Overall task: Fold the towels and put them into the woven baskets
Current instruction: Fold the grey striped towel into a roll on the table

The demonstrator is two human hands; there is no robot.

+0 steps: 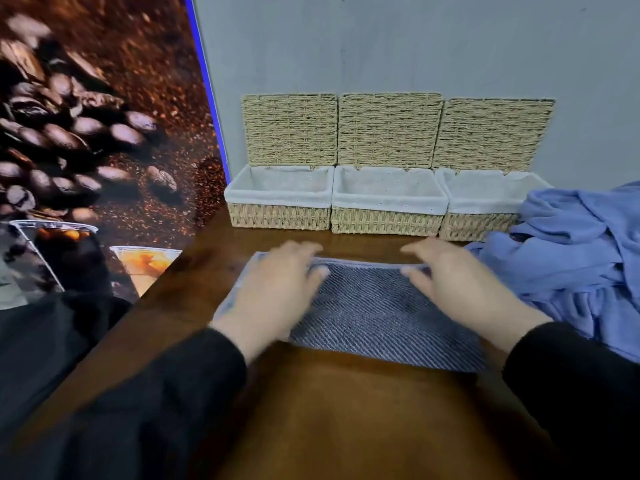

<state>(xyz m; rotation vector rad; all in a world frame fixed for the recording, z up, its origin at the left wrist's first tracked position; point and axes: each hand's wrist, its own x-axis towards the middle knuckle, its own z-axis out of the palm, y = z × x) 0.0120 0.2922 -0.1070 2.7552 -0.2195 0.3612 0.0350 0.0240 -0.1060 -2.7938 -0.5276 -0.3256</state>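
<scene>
Two hands on one towel, three baskets behind.
Left hand [277, 289] and right hand [457, 282] both laid on grey striped towel [374, 313] flat on wooden table [339, 410], thumbs at its far edge, fingers blurred; whether pinching or just pressing, cannot tell. Beyond, against grey wall [381, 46], lined baskets in a row, lids up: left basket [277, 216], middle basket [386, 221], right basket [474, 226]. Heap of blue towels [581, 258] at right, touching right basket.
</scene>
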